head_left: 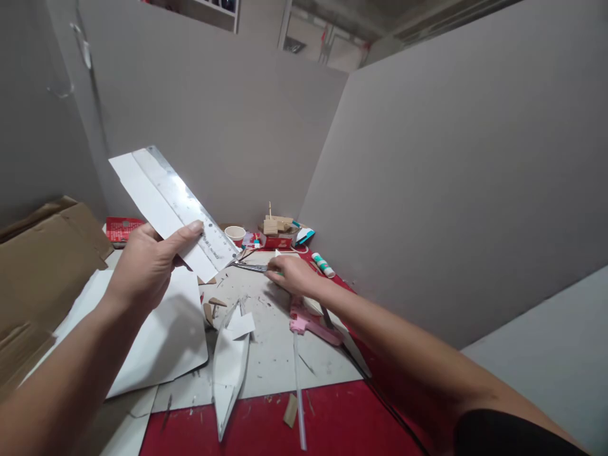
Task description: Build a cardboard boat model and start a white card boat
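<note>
My left hand (147, 263) holds a white card strip (147, 196) with a clear ruler (183, 199) laid along it, the thumb pressed on the ruler. Both are tilted up above the table. My right hand (294, 277) is closed around the handle end of a slim metal tool (251, 267), whose tip points left toward the ruler's lower end. Between and below the hands lies a white boat-shaped paper piece (231, 373) with a small white paper scrap (241, 325) on it. Just under my right wrist is a pink glue gun (313, 326) with a clear glue stick (299, 392).
Brown cardboard (52, 266) and a large white sheet (161, 335) lie at left. A paper cup (235, 235), a cardboard model (277, 231) and a green-white tube (323, 265) stand or lie at the back. Grey partitions (213, 126) enclose the red table (266, 424).
</note>
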`<state>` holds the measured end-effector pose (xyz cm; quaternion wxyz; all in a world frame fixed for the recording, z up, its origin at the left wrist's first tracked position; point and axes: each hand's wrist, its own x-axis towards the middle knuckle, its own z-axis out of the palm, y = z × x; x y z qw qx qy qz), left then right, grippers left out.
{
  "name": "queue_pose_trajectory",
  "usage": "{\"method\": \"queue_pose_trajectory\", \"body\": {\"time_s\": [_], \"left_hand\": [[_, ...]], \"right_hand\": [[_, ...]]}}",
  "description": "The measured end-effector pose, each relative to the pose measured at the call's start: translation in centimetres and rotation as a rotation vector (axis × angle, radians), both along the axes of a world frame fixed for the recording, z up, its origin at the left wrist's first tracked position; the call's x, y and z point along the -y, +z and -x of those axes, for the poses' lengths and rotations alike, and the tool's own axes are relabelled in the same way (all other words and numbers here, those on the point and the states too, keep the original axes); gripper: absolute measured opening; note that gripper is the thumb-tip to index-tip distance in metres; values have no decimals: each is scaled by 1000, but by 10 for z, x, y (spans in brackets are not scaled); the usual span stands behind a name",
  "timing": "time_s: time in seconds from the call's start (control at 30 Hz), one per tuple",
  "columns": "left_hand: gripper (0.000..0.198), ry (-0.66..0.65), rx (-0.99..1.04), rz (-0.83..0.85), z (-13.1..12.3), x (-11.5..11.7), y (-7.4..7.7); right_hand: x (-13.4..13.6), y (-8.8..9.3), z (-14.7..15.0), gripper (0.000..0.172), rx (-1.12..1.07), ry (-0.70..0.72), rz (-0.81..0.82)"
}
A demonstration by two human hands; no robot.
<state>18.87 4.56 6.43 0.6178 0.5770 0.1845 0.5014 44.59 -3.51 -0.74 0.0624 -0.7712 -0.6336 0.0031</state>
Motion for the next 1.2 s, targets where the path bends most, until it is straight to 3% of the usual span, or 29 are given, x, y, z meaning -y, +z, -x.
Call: {"method": "queue_pose_trajectory", "body": {"time_s": [0.13,0.27,0.33,0.47,0.57,0.67,0.87,1.0,1.1,1.2], "left_hand": [[22,63,-59,-69,-4,-1,-6],[27,35,-100,-59,-6,1,-9],[26,10,-121,-50,-6,5,-8],[21,-14,-180,-45,-7,9,-5],[22,-22,-184,-58,-9,8,-6],[24,-9,-182,-57,-11,7,-7],[22,9,-197,-70,-12,6,-8],[18,11,-212,-60,-13,4,-11],[19,-15,-212,-45,-15,2,-14],[21,-45,-201,-1,-14,1,-16]], "right_hand": [[15,-14,38,48,-240,53,100],[21,-27,56,34,-701,-9,168],[22,-27,56,26,-792,6,208],[28,-17,49,22,-840,5,206],[30,-17,48,36,-798,-56,175],[28,-27,54,48,-717,-81,204],[25,-45,63,28,-918,-15,317],[25,-46,63,31,-952,-4,325],[26,-37,59,32,-941,2,300],[41,-9,46,31,-913,53,306]]}}
